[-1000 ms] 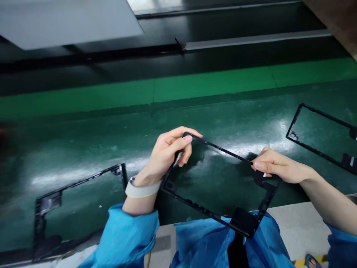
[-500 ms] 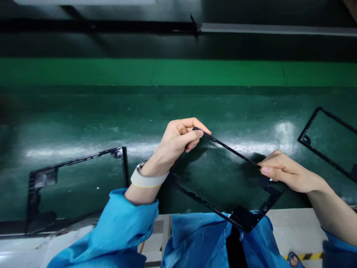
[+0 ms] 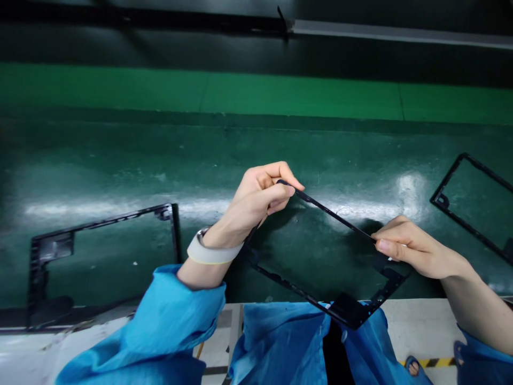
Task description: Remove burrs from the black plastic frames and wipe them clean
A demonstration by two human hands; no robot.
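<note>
Between my hands a thin black rectangular plastic frame [image 3: 339,217] is held tilted, its near corner hanging past the bench edge against my blue clothing. My left hand [image 3: 264,195] pinches the far corner between thumb and fingers, with the index finger laid along the top bar. At the right end of that same bar, my right hand [image 3: 409,246] grips the frame between thumb and fingers. The part of the frame behind my left wrist is hidden. A pale band is around my left wrist.
A similar black frame [image 3: 116,218] lies at the left by the bench's near edge. Another black frame [image 3: 475,230] rests at the right, cut off by the view. The green bench top [image 3: 192,155] stretches across, with a dark rail [image 3: 208,20] behind it.
The view has shifted slightly, so the left frame and the bench's back strip appear a little higher and further left. Both hands keep their hold on the black frame, nearly still.
</note>
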